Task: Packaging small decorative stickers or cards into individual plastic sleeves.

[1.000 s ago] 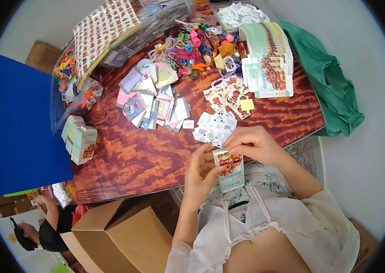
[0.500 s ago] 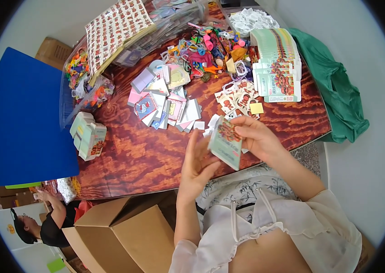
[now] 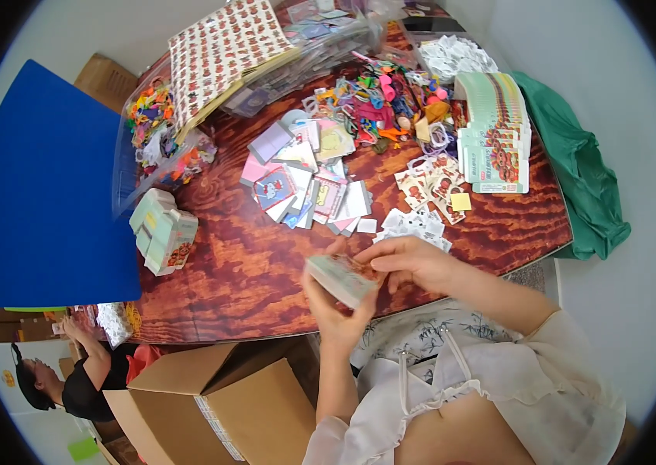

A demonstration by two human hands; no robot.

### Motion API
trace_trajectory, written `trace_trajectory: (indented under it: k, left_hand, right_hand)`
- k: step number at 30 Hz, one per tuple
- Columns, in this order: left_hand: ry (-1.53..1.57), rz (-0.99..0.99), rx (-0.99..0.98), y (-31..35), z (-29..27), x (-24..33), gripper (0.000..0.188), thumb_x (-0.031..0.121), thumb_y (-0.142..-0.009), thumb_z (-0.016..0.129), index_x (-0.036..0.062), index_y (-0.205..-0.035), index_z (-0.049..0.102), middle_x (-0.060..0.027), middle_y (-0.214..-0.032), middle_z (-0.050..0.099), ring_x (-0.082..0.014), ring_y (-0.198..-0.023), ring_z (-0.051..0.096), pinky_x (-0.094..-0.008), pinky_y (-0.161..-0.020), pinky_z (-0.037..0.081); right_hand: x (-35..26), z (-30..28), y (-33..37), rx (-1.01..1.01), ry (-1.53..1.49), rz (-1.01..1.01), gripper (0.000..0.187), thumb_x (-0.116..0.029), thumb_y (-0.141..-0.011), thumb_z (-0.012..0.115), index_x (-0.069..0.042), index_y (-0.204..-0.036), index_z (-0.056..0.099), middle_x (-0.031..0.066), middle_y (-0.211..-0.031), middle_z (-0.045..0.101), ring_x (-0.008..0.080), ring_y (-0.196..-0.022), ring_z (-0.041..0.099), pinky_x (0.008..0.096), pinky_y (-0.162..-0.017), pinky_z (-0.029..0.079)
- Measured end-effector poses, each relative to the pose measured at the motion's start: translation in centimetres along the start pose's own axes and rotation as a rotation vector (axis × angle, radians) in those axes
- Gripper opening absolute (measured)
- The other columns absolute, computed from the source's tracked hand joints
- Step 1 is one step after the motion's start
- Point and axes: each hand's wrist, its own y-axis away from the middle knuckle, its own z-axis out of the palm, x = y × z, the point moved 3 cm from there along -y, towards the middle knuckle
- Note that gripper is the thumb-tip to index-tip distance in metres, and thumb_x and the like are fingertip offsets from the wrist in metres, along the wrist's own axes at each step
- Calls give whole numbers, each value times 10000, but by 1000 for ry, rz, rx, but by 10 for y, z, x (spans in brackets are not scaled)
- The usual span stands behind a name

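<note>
In front of me a small pale green cardboard box (image 3: pixel 336 280) is tilted and blurred by motion. My left hand (image 3: pixel 338 319) wraps around its lower side. At its right end my right hand (image 3: pixel 419 265) has bent fingers pressed to the edge; the exact grip is smeared. Beyond my hands lies a pile of white paper packets (image 3: pixel 413 225). Small printed brown-and-cream cards (image 3: pixel 430 184) are heaped behind it, with a yellow square (image 3: pixel 460 202) on them. A fanned row of matching green boxes (image 3: pixel 496 139) stands to the right.
Pastel notepads (image 3: pixel 330 195) lie mid-table before a colourful trinket heap (image 3: pixel 374 105). A clear bin holds a sticker sheet (image 3: pixel 227 54). Stacked green boxes (image 3: pixel 164 232) sit left. An open carton (image 3: pixel 262 407) stands below the table edge. A person (image 3: pixel 84 380) works at far left.
The box has moved left and down and turned from upright to flatter. My left hand has closed around it, and my right hand has shifted to its end. The whole view has shifted slightly.
</note>
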Motion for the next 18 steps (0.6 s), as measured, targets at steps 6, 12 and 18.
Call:
trace_trajectory:
  k: [6,12,18]
  left_hand:
    - [-262,-295,129,9,-43,-15,726,85,-739,818,-20,-1348,436,-167,-1270,556,-247,-1077,612,-369,-887,524]
    - [-589,-85,-42,4,-36,3,720,64,-698,821,16,-1347,513,-171,-1268,547,-331,-1137,588,-401,-928,499]
    - [-616,-97,-87,5,-41,0,752,146,-738,829,51,-1393,473,-177,-1303,548,-358,-1145,586,-429,-917,510]
  right_hand:
    - [-68,19,-110,204,1182,-586,171,-135,-884,666,-31,-1001,733,108,-864,722,215,-794,693,360,-681,524]
    - [-70,74,-206,113,1693,-840,202,-96,-818,655,-43,-1012,674,144,-955,668,323,-893,682,438,-735,536]
    - [-82,67,-229,210,1898,-672,368,-45,-720,715,-53,-1067,594,177,-1024,586,372,-839,663,473,-687,544]
